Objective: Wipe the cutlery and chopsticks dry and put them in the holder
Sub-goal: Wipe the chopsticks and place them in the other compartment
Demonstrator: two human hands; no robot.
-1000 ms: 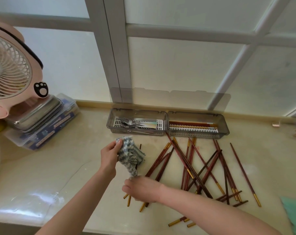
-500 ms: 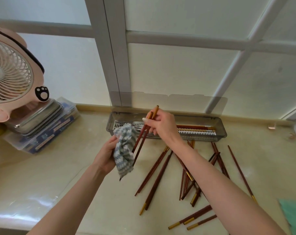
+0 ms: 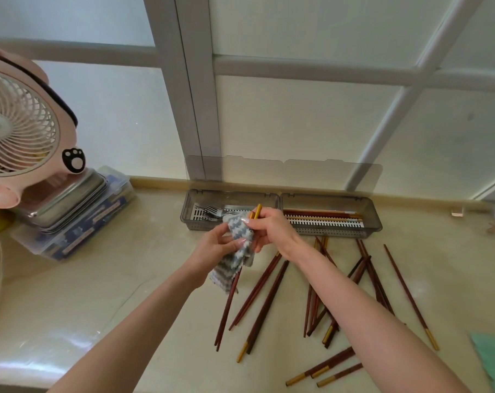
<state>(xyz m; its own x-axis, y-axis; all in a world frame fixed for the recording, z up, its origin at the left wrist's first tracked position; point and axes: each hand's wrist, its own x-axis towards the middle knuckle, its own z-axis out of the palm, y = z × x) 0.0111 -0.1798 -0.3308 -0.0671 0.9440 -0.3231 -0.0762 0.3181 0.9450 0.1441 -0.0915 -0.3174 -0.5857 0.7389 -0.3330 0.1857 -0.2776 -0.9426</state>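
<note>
Chopsticks (image 3: 267, 307) lie scattered on beige counter (image 3: 98, 293) below frosted window (image 3: 297, 117).

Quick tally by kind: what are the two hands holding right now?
Red-brown wooden chopsticks with gold ends, in the right hand: 2
Blue-and-white zigzag cloth, in the left hand: 1
Total: 3

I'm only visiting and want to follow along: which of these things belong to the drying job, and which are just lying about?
Part of the job: striped cloth in the left hand; held chopsticks in the right hand; loose chopsticks on the counter; holder; forks.
Lying about: pink fan; steel tray; plastic box; green sheet.
</note>
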